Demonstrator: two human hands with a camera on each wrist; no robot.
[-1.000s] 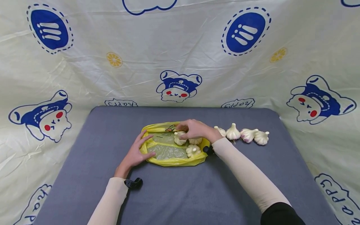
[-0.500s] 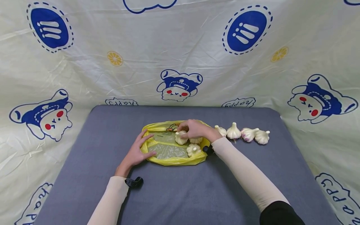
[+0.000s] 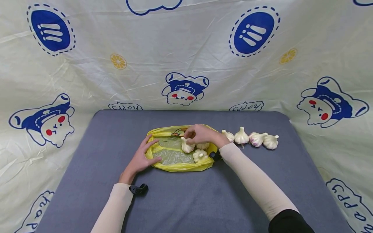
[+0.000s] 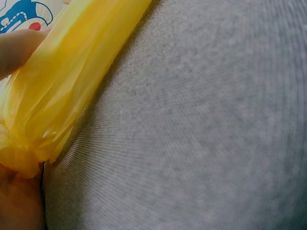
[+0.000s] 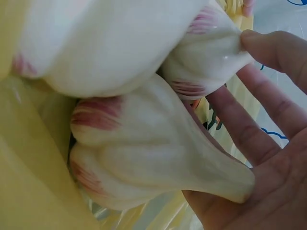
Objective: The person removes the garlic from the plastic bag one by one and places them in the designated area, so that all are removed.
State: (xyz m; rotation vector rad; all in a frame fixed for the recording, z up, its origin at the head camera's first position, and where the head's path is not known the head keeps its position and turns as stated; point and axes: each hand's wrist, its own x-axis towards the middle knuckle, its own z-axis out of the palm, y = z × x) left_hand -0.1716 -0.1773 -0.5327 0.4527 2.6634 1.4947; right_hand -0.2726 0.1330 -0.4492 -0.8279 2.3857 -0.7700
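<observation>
A yellow plastic bag [image 3: 182, 167] lies spread open on the table. My left hand [image 3: 139, 159] holds its left end, with thumb and spread fingers over the rim; the left wrist view shows its thumb [image 4: 18, 50] against the yellow plastic. Inside the bag, my right hand [image 3: 201, 134] pinches a garlic bulb [image 3: 187, 148] near its neck. In the right wrist view, the thumb [image 5: 276, 50] touches that bulb [image 5: 206, 57]. A second garlic bulb [image 3: 202, 146] is partly hidden under the right hand, and a third bulb [image 3: 200, 156] sits at the bag's front right.
Several garlic bulbs [image 3: 257, 139] stand in a row on the grey-blue tabletop [image 3: 180, 200], to the right of the bag. The nearest of them, a bulb [image 3: 228, 135], is beside the right wrist. A printed white curtain [image 3: 186, 42] hangs behind and around the table.
The garlic bulb in my right hand has turned and lowered slightly, its neck now pointing up and left. My left hand has stayed on the bag's rim.
</observation>
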